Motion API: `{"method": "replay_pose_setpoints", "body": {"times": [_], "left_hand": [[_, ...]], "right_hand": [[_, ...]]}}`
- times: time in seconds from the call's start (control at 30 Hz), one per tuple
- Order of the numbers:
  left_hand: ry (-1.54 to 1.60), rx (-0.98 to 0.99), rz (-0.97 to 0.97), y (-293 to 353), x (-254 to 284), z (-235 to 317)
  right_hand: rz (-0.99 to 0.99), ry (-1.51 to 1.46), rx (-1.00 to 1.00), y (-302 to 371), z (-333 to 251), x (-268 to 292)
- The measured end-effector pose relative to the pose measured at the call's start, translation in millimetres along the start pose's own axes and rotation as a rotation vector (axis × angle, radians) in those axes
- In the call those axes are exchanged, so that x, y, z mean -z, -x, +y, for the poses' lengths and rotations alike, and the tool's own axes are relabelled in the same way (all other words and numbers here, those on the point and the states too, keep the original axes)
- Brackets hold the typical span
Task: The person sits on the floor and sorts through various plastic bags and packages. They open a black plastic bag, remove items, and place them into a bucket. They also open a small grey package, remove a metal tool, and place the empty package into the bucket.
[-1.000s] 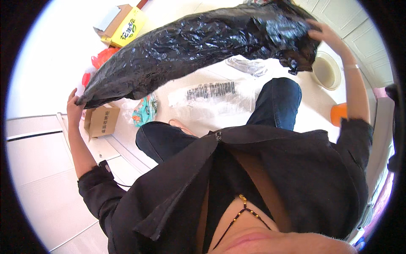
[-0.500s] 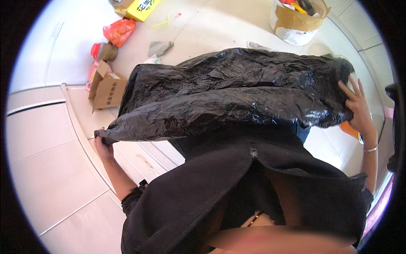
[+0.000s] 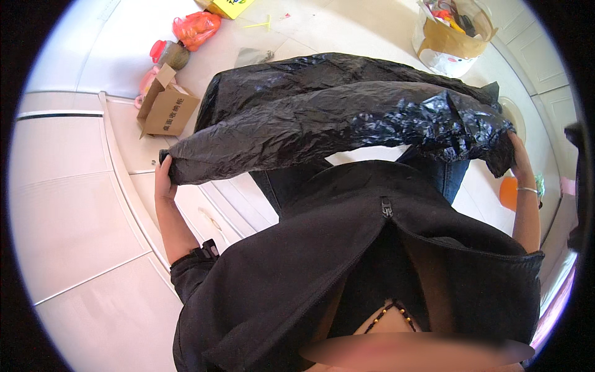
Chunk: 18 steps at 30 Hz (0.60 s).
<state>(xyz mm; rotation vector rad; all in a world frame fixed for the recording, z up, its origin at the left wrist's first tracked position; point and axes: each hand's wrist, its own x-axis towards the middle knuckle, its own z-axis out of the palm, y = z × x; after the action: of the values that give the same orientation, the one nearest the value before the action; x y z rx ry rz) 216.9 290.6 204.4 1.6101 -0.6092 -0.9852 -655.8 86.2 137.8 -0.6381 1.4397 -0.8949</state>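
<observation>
A large black plastic bag point(image 3: 297, 127), crinkled and shiny, stretches across the space in front of my body. Its near left corner is pinched in my left hand point(image 3: 165, 178), with the thumb on top. At the other end my right hand point(image 3: 519, 159) grips the bag's edge; most of its fingers are hidden by the plastic. Between the two hands the bag hangs in long folds, billowing a little, glossiest toward the right. The bag's opening cannot be made out.
An open cardboard box point(image 3: 170, 115) stands at the left by white cabinets point(image 3: 62, 192). Beyond it are a red-lidded jar point(image 3: 172, 54), a red plastic bag point(image 3: 197, 30) and a yellow box point(image 3: 229, 6). A filled bin point(image 3: 455, 46) is far right; an orange container point(image 3: 509, 192) is near my right wrist.
My right hand has gone from spread fingers against the bag to gripping its edge. My left hand has risen slightly, and the bag's near fold has lifted, uncovering my legs.
</observation>
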Motion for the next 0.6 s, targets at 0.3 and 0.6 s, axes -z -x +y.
{"method": "replay_pose_setpoints", "body": {"times": [0.3, 0.6], "left_hand": [[-0.798, 0.11, -0.442, 23, 22, 8], [-0.927, -0.534, -0.574, 80, -96, 138]], "right_hand": [[-0.168, 0.715, 0.222, 26, -20, 59], [-0.068, 0.915, 0.544, 36, -10, 62]]}}
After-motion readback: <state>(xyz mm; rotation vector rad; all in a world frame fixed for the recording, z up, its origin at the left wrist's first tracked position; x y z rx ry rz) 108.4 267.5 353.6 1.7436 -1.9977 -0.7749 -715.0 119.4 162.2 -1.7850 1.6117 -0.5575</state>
